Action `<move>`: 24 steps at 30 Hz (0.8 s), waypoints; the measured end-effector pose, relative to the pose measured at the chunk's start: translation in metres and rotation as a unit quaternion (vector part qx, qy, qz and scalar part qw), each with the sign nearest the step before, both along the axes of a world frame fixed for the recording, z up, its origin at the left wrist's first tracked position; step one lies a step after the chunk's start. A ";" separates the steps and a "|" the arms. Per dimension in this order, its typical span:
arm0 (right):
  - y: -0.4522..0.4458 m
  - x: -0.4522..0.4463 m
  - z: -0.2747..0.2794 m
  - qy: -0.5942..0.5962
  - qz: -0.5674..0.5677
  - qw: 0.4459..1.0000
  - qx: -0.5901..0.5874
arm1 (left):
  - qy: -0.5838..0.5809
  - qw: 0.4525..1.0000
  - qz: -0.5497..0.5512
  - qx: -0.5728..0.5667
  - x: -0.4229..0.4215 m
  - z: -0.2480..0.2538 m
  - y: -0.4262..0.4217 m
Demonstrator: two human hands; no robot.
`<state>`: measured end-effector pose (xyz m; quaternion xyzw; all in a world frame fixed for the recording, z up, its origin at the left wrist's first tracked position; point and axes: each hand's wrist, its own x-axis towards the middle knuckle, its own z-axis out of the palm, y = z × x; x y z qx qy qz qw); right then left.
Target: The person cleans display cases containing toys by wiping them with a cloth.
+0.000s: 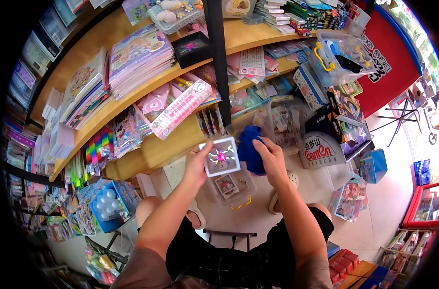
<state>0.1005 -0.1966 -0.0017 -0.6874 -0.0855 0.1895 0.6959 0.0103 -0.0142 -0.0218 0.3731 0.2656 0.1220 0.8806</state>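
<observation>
My left hand (pixel 197 164) grips a small white-framed box (pixel 221 156) by its left edge. Through its clear front shows a silver, many-armed ornament with a pink centre. In my right hand (pixel 271 161) is a bunched dark blue cloth (pixel 251 149), held just to the right of the box. Below both hands, on the floor between my feet, sits a clear plastic bin (pixel 243 188) with a yellow handle. A similar framed box (pixel 225 186) lies inside it. The cloth hides part of the clear containers behind.
Shelves ahead hold stacked picture books (pixel 140 60), a black box (pixel 193 49) with a similar ornament, and a pink patterned box (pixel 183 108). To the right stand a clear tub (pixel 337 58) with yellow handles and a Ganten carton (pixel 321 150). A blue box (pixel 108 207) is at left.
</observation>
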 end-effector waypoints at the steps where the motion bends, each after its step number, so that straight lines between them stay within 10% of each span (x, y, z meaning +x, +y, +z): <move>1: 0.004 -0.003 0.004 0.021 0.004 1.000 -0.007 | 0.012 1.000 -0.017 -0.003 -0.001 0.004 -0.009; 19: 0.023 -0.052 -0.016 0.135 -0.008 0.991 0.014 | 0.008 0.996 0.083 -0.014 -0.005 0.001 -0.001; 24: 0.024 -0.091 -0.060 0.127 0.036 0.982 -0.136 | -0.081 0.991 0.088 -0.054 0.008 0.023 0.028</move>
